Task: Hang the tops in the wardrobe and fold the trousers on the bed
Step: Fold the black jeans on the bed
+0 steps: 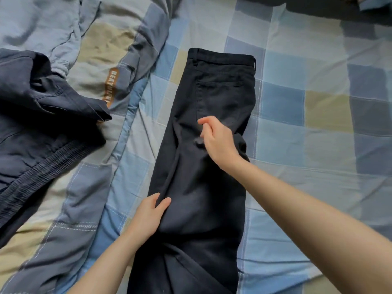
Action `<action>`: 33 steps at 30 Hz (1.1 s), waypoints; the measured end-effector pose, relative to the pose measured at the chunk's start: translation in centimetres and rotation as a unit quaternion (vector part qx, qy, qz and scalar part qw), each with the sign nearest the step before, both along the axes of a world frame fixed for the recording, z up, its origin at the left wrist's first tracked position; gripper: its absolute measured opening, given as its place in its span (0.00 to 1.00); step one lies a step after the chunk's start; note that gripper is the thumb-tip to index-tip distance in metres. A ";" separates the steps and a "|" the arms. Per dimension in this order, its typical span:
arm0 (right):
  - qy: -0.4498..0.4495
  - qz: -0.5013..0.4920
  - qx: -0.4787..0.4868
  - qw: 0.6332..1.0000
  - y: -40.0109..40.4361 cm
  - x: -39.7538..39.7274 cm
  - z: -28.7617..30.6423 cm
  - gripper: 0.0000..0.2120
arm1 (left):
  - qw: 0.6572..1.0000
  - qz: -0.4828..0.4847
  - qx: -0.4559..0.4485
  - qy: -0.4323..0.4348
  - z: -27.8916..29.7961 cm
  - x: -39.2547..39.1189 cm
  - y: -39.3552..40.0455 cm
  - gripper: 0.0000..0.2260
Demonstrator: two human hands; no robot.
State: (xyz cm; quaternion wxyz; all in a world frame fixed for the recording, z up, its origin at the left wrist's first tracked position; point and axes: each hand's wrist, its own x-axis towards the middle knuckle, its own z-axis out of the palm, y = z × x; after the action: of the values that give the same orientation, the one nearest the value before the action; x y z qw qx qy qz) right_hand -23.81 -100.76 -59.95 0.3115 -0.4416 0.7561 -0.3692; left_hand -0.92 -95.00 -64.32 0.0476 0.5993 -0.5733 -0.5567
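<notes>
The left grip [151,215] held the near left edge of the black trousers [212,145], thumb on top and fingers curled round the cloth. The right grip [214,137] sat above the seat, just below the back pocket, its fingers loosely curled; whether they pinched the fabric or only brushed it could not be told.

The trousers lay lengthwise on the bed [307,102], folded leg over leg, waistband at the far end and the legs running off the near edge of view. They looked like a soft but fairly dense cotton: limp enough to sag and crease, heavy enough to stay where laid, not slippery. Good holds would be the waistband and the hems, with a flat palm at the fold line.

Counted: one pair of black trousers, one dark navy jacket [42,124] crumpled to the left with its ribbed hem showing, and one patchwork quilt [118,60] bunched between them.
</notes>
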 end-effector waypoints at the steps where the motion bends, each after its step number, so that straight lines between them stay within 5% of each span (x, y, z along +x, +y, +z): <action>1: 0.025 -0.062 -0.035 0.997 1.5 -1.4 -0.1 0.13 | 1.000 0.008 0.002 0.006 0.2 0.0 0.1 0.12; 3: 0.064 -0.186 -0.027 0.980 5.1 -4.6 -1.3 0.13 | 1.000 0.012 0.001 0.004 0.7 -0.2 0.2 0.10; 5: 0.055 -0.249 0.084 0.963 8.4 -6.8 -2.8 0.14 | 1.000 0.018 -0.009 0.009 0.5 -0.1 0.0 0.10; 8: -0.026 -0.119 0.194 0.973 11.4 -6.8 -4.9 0.16 | 0.999 0.025 -0.021 -0.002 0.4 0.0 -0.5 0.11; 11: -0.038 -0.035 0.178 0.983 11.3 -6.4 -5.6 0.18 | 0.999 0.033 -0.015 -0.018 0.6 0.5 -1.6 0.12; 16: -0.031 -0.070 0.152 0.985 9.0 -6.9 -5.2 0.24 | 0.997 -0.023 0.014 -0.071 -0.2 1.1 -2.1 0.15; 20: 0.047 -0.044 0.100 0.993 7.3 -7.6 -4.8 0.13 | 0.994 -0.044 -0.004 -0.098 -0.1 0.6 -1.9 0.18; 23: 0.039 -0.139 0.061 0.988 9.4 -8.5 -4.5 0.12 | 0.996 0.025 0.034 -0.078 -0.5 1.3 -2.1 0.16; 28: 0.083 -0.153 0.142 0.974 14.2 -10.0 -5.9 0.12 | 0.985 -0.045 0.052 -0.158 -0.5 0.7 -3.2 0.12; 30: 0.054 -0.167 0.174 0.969 13.2 -9.5 -5.5 0.13 | 0.979 -0.067 0.064 -0.180 0.1 -0.7 -4.5 0.11; 33: -0.109 -0.330 0.194 0.917 10.9 -9.2 -4.7 0.07 | 0.992 -0.021 0.055 -0.111 0.8 -3.4 -7.9 0.07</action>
State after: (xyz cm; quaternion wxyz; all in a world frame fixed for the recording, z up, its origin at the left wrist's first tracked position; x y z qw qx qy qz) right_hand -33.02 -89.85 -64.67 0.3317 -0.0552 0.8770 -0.3431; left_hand -4.35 -102.87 -63.53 -0.0606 0.6469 -0.5558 -0.5186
